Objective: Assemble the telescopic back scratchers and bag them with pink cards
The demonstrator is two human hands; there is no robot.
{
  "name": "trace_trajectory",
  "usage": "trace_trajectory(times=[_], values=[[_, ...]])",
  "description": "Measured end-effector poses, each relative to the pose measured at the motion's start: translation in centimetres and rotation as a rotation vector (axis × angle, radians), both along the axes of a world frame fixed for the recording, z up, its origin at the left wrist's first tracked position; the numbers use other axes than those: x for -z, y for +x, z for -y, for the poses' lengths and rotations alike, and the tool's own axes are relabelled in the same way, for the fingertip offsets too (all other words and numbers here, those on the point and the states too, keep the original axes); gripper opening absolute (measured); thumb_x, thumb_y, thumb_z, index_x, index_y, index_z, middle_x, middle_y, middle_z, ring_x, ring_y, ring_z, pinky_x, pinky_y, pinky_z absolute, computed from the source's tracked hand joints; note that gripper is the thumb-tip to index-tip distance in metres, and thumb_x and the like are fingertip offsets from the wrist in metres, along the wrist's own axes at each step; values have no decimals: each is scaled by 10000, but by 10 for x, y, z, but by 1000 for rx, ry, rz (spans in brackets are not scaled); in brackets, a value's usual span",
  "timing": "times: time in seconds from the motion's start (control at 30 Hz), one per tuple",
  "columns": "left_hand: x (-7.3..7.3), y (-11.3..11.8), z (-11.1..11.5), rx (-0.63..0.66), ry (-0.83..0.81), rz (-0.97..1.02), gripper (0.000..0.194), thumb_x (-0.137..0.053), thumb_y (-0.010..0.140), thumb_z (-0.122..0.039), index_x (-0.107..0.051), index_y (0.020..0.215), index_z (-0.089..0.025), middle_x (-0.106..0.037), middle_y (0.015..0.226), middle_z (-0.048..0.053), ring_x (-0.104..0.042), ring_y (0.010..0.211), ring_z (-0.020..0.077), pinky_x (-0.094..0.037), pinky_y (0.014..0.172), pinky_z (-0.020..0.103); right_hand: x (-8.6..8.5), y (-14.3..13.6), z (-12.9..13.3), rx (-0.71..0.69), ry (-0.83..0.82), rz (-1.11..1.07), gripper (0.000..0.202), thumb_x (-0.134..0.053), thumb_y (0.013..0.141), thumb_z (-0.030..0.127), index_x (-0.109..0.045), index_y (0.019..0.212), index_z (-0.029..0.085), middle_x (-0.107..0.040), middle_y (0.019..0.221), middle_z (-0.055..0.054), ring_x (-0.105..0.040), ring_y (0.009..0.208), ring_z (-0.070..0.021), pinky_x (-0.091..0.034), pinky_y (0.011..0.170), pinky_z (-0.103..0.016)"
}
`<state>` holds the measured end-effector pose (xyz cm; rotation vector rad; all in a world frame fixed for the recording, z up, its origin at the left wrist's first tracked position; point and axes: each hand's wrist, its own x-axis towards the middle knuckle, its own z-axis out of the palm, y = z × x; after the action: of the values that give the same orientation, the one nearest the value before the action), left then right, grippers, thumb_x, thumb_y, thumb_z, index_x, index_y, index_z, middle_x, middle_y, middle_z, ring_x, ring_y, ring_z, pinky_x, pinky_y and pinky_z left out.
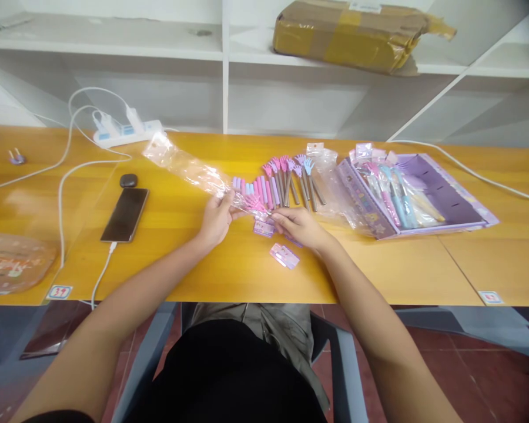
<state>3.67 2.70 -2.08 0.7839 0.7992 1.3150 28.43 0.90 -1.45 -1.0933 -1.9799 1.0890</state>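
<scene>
Between finger and thumb, my left hand [217, 220] pinches the mouth of a long clear plastic bag [194, 170], which stretches away to the upper left. My right hand [300, 226] is closed on the metal rod of a pink back scratcher [255, 203]. The scratcher's claw-shaped head is at the bag's mouth; whether it is inside I cannot tell. Just beyond my hands lie several more back scratchers [285, 176] with pink, purple and blue heads, beside a row of pink, purple and blue handle tubes [262, 188]. Small printed cards [284, 256] lie near my right hand.
At right, a purple display box [449, 220] holds bagged back scratchers, with more clear bags [335, 188] against its left side. A charging phone [125, 215], a black earbud case [129, 180] and a power strip [127, 133] with loose cables occupy the left. A taped carton [344, 35] rests on the shelf.
</scene>
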Motion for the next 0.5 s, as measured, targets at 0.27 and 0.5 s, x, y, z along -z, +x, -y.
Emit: trace_trajectory(times=[0.27,0.5], values=[[12,11,13,136,39,-61,569,-1008,736,-502,-718,1095,-169,-815,1039,46,-800,969,215,-701,917,408,14,-3,-1,52,-89,-167,454,-704,1049,547,-659,1359,219,-612,764,70,-509,435,-76,-394,426,-241],[-4,-14,-16,-84,31,66,373,-974,811,-367,-679,958,-190,-785,907,-13,-790,855,139,-682,1000,394,-7,10,-2,73,-240,-352,430,-813,981,535,-722,1279,238,-671,797,35,-588,543,-109,-484,476,-249]])
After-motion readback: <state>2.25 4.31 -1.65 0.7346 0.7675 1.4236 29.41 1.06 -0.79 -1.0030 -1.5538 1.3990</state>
